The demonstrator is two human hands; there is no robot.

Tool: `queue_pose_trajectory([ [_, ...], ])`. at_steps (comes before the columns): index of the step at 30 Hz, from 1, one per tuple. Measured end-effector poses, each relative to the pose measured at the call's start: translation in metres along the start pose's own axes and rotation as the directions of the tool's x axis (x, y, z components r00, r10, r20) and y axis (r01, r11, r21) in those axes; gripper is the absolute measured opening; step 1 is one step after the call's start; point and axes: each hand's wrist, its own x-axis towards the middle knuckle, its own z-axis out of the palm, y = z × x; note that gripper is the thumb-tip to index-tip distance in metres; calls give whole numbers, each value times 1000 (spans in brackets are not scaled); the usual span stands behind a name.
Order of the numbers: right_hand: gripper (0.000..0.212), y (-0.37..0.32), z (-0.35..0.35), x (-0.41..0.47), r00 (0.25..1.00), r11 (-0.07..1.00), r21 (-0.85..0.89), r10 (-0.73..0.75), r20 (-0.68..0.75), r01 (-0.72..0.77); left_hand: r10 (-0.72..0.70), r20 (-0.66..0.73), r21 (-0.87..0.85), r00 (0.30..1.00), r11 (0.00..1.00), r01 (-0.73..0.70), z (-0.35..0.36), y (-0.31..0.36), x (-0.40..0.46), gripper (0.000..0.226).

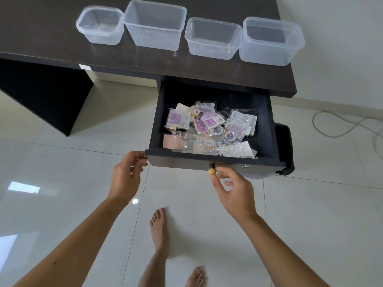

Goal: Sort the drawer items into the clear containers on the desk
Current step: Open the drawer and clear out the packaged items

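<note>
The dark drawer (209, 161) stands pulled out under the desk, filled with a jumble of small plastic-wrapped packets (211, 129), many with purple cards. On the desk top sit several clear containers in a row: a small rounded one (99, 25) at the left, a taller one (154, 23), a shallow one (212, 39) and a large one (271, 41) at the right; all look empty. My left hand (126, 177) hovers at the drawer's front left corner, fingers loosely curled. My right hand (232, 191) is just below the round wooden knob (211, 172), thumb tip touching it, fingers spread.
The dark desk (51, 38) ends at its right edge close to the large container. A black object (285, 148) stands to the right of the drawer, and a grey cable (339, 129) lies on the white tiled floor. My bare feet are below the drawer.
</note>
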Motion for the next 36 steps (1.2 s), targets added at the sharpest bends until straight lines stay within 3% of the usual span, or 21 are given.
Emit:
queue_pose_trajectory([
  [4, 19, -27, -30, 18, 995, 997, -22, -76, -69, 74, 21, -37, -7, 999, 1000, -21, -26, 27, 12, 20],
  [11, 23, -47, -49, 86, 976, 973, -86, -216, 9, 216, 165, 97, -2, 981, 986, -166, -12, 101, 68, 14],
  [13, 26, -41, -46, 108, 975, 970, -113, -205, 85, 214, 223, 174, 32, 959, 972, -232, 6, 112, 87, 18],
  [16, 34, -30, -41, 137, 965, 964, -199, -130, 230, 177, 227, 421, 134, 878, 942, -308, 36, 113, 110, 39],
  [19, 52, -15, -36, 157, 942, 946, -294, -32, 333, 136, 138, 642, 313, 754, 851, -422, 61, 101, 122, 64],
  [23, 80, -1, -32, 172, 911, 892, -430, 56, 410, 139, 178, 696, 422, 696, 682, -597, 73, 83, 133, 75],
  [25, 81, 3, -30, 174, 901, 871, -473, 94, 424, 132, 215, 693, 450, 688, 616, -646, 75, 80, 137, 74],
  [27, 65, 7, -28, 175, 912, 880, -459, 86, 400, 118, 217, 702, 463, 678, 584, -667, 77, 79, 139, 71],
  [31, 19, 10, -30, 175, 951, 935, -345, 34, 306, 78, 214, 695, 434, 686, 636, -638, 79, 79, 139, 41],
  [33, 10, 3, -37, 176, 946, 962, -274, 96, 310, -8, 205, 653, 361, 729, 762, -538, 77, 80, 137, 21],
  [36, 8, -5, -51, 179, 931, 982, -131, 173, 321, -138, 141, 565, 228, 813, 920, -318, 77, 86, 138, 9],
])
